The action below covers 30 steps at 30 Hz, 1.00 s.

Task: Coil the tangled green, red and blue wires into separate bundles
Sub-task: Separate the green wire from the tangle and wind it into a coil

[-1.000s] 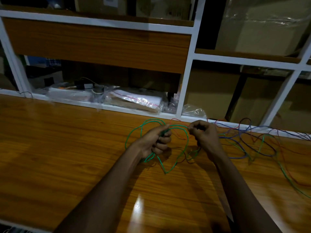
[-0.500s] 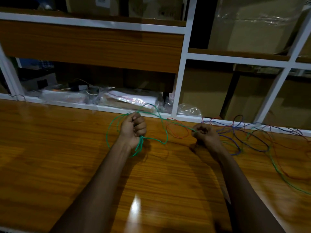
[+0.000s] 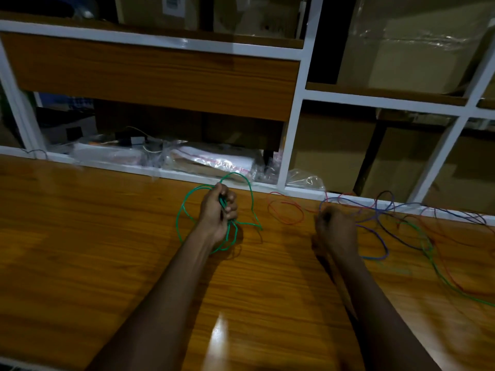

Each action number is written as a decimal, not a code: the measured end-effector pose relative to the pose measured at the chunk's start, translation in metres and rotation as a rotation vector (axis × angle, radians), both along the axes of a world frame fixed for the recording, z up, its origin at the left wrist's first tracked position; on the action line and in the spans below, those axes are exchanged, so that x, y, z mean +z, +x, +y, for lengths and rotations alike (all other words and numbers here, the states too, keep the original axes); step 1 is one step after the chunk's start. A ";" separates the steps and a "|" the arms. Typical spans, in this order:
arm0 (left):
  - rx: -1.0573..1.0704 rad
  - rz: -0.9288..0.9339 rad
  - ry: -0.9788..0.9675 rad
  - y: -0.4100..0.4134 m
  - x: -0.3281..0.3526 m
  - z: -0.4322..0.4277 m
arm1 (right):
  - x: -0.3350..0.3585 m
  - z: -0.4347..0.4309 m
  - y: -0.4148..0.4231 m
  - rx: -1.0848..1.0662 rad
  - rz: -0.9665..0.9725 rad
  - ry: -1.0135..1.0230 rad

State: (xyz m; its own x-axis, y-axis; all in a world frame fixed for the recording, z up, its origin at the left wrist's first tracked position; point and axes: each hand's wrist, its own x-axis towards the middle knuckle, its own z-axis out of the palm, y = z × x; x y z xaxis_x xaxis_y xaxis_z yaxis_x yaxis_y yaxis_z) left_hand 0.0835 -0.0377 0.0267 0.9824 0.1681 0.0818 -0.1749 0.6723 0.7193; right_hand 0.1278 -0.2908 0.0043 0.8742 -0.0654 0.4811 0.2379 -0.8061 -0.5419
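Observation:
My left hand [image 3: 218, 212] grips a bunch of green wire [image 3: 182, 210] loops above the wooden table [image 3: 107, 236], just in front of the shelf edge. One green loop stands up behind the hand, and others hang below it. A red wire [image 3: 288, 223] loop lies between my hands. My right hand [image 3: 334, 228] is blurred, with its fingers curled, at the left edge of the tangle. Whether it holds a wire cannot be told. Blue wire [image 3: 375, 258], red and green strands spread to the right of it.
A white-framed shelf unit [image 3: 292, 129] rises along the table's back edge. Plastic bags [image 3: 214, 162] with papers and small parts lie in its lowest bay. Cardboard boxes [image 3: 329, 151] fill the bays on the right.
My hands have moved apart: the left one carried the green loops left and back, the right one went right toward the tangle. The green strand that ran between my hands no longer spans the gap.

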 end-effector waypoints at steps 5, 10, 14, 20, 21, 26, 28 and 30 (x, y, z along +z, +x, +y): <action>0.080 -0.005 0.069 -0.003 0.002 -0.006 | 0.028 0.029 -0.027 0.483 0.230 -0.356; 0.034 0.026 0.368 -0.006 -0.001 -0.014 | 0.033 0.051 -0.038 0.823 -0.066 0.061; 0.009 0.073 0.574 -0.006 -0.004 -0.024 | 0.030 0.050 -0.035 0.632 -0.200 0.145; 0.028 0.058 0.580 -0.008 0.000 -0.017 | 0.027 0.019 -0.018 0.599 -0.104 0.206; 0.004 0.046 0.605 -0.008 0.000 -0.018 | 0.027 0.015 -0.018 0.594 -0.116 0.220; -0.237 0.012 0.751 -0.009 -0.004 -0.035 | 0.027 0.041 -0.024 0.470 -0.239 0.149; -0.349 0.021 0.700 -0.009 -0.004 -0.037 | 0.025 0.048 -0.024 0.459 -0.263 0.145; -0.458 0.030 0.498 -0.006 -0.001 -0.029 | 0.025 0.039 -0.019 0.451 -0.236 0.160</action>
